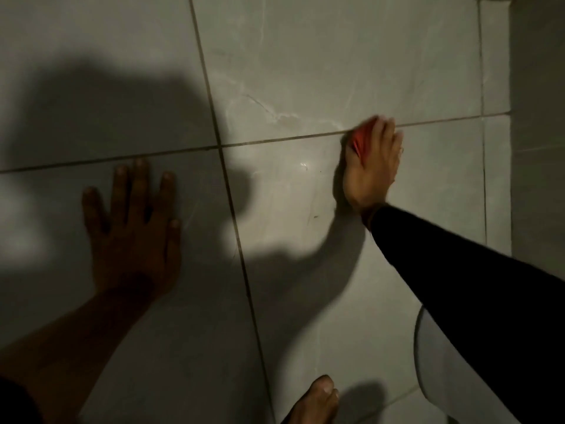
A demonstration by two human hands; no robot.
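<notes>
Your right hand (371, 169) grips a red scrubber (360, 140), grout line (275, 141) right under its fingers (385, 130); left hand (134, 231) flat on the floor (305, 56), fingers wide.

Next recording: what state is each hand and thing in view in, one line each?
Left hand: flat on the floor, fingers spread, in shadow.
Right hand: holds the red scrubber, motion-blurred.
Red scrubber: under the fingers, on a grout line.
Floor: glossy pale tiles, partly shadowed.
Bare foot: resting on the floor.
</notes>
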